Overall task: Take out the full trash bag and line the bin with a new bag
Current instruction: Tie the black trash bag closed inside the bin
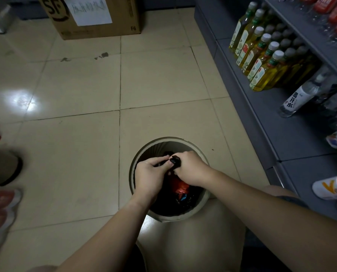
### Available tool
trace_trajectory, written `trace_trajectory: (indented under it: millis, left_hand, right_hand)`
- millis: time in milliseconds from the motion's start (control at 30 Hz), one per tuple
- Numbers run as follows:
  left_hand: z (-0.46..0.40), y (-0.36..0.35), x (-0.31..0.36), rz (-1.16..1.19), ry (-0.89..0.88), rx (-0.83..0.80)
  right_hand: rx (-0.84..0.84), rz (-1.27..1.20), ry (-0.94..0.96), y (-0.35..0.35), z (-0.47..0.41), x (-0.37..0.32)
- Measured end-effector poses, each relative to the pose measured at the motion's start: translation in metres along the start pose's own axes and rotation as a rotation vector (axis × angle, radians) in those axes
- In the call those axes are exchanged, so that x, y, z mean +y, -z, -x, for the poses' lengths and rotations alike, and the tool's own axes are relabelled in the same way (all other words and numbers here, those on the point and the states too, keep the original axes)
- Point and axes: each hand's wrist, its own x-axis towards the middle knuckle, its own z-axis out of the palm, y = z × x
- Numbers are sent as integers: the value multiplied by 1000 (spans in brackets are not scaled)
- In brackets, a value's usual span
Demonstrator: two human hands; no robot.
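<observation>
Round beige bin [133, 169] stood on the tiled floor [75, 95] beside grey shelf [281, 122]. Black trash bag [183, 201] sat inside the bin, red wrapper [180, 186] showing. Left hand [149, 176] and right hand [189, 167] met over the opening, each grip closed tight on the bag's gathered neck [175, 160].

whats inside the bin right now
A black trash bag sits inside the bin, with red trash showing. Both hands, left hand and right hand, grip its gathered top, covering whatever lies deeper.
</observation>
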Motion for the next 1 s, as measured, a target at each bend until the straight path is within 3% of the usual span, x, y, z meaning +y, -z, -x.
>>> trace_trajectory:
  millis: [100,200,367,500,567,700,833,1000]
  left_hand:
    - [2,1,2,-240,-89,69]
    - [5,0,4,-323,-28,93]
    - [3,-2,7,-164,170,96]
    - [-2,0,12,-104,245,61]
    - [-5,5,13,-157,197,23]
    - [-7,11,18,-598,-48,17]
    - [-7,10,22,-818,-240,8]
    - [-9,12,18,-818,-251,-47]
  right_hand:
    - [59,-88,-19,-5,3,4]
    - [203,-331,-11,-12,14,8]
    - [397,-168,236,-29,27,20]
    - [426,-64,311,-28,18,22]
    - [386,-19,342,-26,14,21]
    - [223,-3,351,-20,7,18]
    - [78,-182,102,-17,1,13]
    - [-151,-414,-155,-6,-7,9]
